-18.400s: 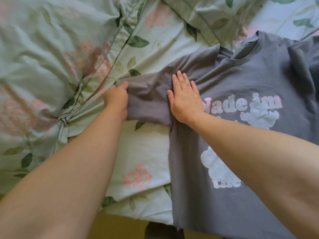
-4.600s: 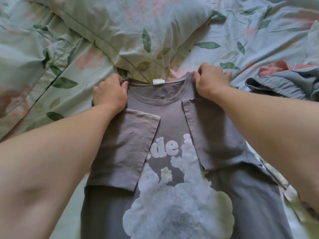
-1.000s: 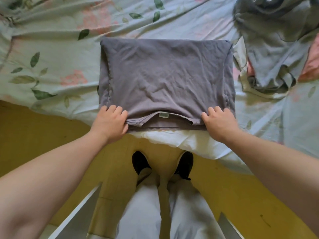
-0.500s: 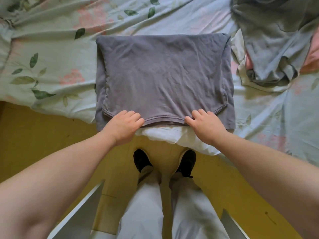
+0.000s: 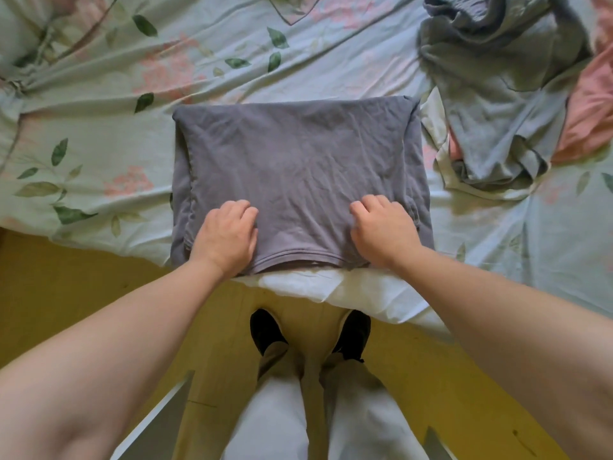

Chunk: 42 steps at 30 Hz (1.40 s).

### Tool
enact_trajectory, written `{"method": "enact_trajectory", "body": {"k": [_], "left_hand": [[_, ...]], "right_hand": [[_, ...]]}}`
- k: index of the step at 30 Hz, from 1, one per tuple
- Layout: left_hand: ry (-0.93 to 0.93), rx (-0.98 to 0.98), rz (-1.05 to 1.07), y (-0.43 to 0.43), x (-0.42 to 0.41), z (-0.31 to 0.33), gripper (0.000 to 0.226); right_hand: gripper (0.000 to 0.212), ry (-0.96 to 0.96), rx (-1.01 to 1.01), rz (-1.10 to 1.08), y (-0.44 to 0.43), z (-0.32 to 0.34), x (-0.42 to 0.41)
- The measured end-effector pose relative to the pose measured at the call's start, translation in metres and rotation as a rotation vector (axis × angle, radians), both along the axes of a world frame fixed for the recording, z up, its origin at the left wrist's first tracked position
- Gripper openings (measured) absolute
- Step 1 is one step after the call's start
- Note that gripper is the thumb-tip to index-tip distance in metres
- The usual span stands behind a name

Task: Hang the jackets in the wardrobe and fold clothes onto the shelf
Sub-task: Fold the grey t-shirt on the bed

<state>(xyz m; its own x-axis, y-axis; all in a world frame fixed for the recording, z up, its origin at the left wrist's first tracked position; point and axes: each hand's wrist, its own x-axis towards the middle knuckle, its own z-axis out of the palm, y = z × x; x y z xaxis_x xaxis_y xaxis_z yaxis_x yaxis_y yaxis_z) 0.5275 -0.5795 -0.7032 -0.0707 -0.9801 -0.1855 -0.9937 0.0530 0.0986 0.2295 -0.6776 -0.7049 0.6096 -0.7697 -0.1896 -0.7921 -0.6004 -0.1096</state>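
Observation:
A grey T-shirt (image 5: 298, 167) lies folded into a rectangle on the bed, its near hem at the mattress edge. My left hand (image 5: 227, 235) rests on top of its near left part, fingers bent with the tips on the fabric. On the near right part my right hand (image 5: 381, 232) lies the same way. Neither hand has fabric pinched or lifted. A crumpled blue-grey garment (image 5: 497, 94) lies on the bed to the right, over a pink one (image 5: 593, 104).
The bed carries a pale green floral sheet (image 5: 99, 154), with a white sheet edge (image 5: 348, 290) hanging below the shirt. I stand on a yellow floor (image 5: 66, 293), my legs and dark shoes under the hands. White boards (image 5: 156, 416) flank my legs.
Both hands let go of the shirt's near hem and slid forward onto the top of the folded shirt. The shirt now lies flat with the hem down.

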Motion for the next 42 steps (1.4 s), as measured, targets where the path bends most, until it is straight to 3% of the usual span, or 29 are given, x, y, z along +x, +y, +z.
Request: {"method": "enact_trajectory", "body": {"k": [3,6,9,12,16,19,23,25,28,31,36,42], "left_hand": [[0.008,0.090,0.259,-0.021,0.003,-0.008,0.053],[-0.007,0.231,0.498,-0.032,0.007,-0.014,0.064],[-0.010,0.326,0.720,-0.029,0.011,-0.016,0.068],[-0.122,0.383,0.776,-0.036,0.000,-0.012,0.070],[-0.148,0.254,0.626,-0.077,-0.037,0.002,0.069],[-0.095,0.128,0.372,-0.123,-0.078,0.013,0.063],[0.000,0.073,0.184,-0.190,-0.142,0.027,0.050],[0.111,0.096,0.151,-0.222,-0.173,0.031,0.043],[0.286,0.168,0.139,-0.263,-0.212,0.033,0.042],[0.283,0.211,0.152,-0.296,-0.240,0.029,0.047],[0.112,0.266,0.227,-0.338,-0.251,0.004,0.054],[-0.048,0.287,0.249,-0.358,-0.250,-0.012,0.040]], "right_hand": [[0.049,0.083,0.037,-0.151,-0.028,-0.007,-0.005],[0.060,0.162,0.156,-0.251,-0.039,-0.017,-0.020],[0.063,0.166,0.127,-0.265,-0.037,-0.021,-0.025],[0.058,0.096,0.106,-0.333,-0.037,-0.019,-0.022],[0.051,-0.015,0.143,-0.669,-0.045,-0.009,-0.022],[0.068,-0.078,0.276,-1.058,-0.051,0.001,-0.032],[0.083,-0.159,0.510,-1.280,-0.055,-0.006,-0.054],[0.084,-0.311,0.660,-1.371,-0.054,-0.012,-0.066],[0.047,-0.505,0.800,-1.391,-0.047,-0.011,-0.083],[0.031,-0.618,0.922,-1.357,-0.040,-0.010,-0.093],[0.030,-0.635,0.896,-1.138,-0.032,-0.015,-0.092],[0.035,-0.680,0.916,-1.062,-0.023,-0.017,-0.098]]}}
